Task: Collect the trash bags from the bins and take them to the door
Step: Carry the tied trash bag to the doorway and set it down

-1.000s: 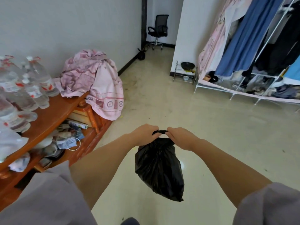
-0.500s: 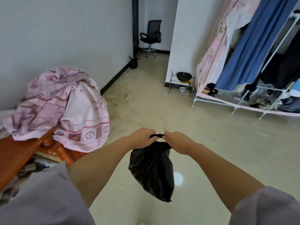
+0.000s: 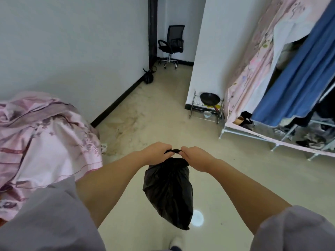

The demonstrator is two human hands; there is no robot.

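A filled black trash bag (image 3: 169,192) hangs in front of me above the pale floor. My left hand (image 3: 156,153) and my right hand (image 3: 196,158) both grip its twisted top, with a short black loop showing between them. Far ahead, a second small black tied bag (image 3: 148,77) lies on the floor by the dark door frame (image 3: 152,31).
A heap of pink bedding (image 3: 41,138) fills the left side. A clothes rack (image 3: 290,84) with blue and pink covers stands along the right. A small wire rack holding a black pan (image 3: 210,99) sits by the white wall corner. An office chair (image 3: 171,45) stands beyond the opening.
I have walked forward: the wooden table with bottles has slid out of view on the left, and the chair and doorway have come closer. Both hands keep hold of the bag.
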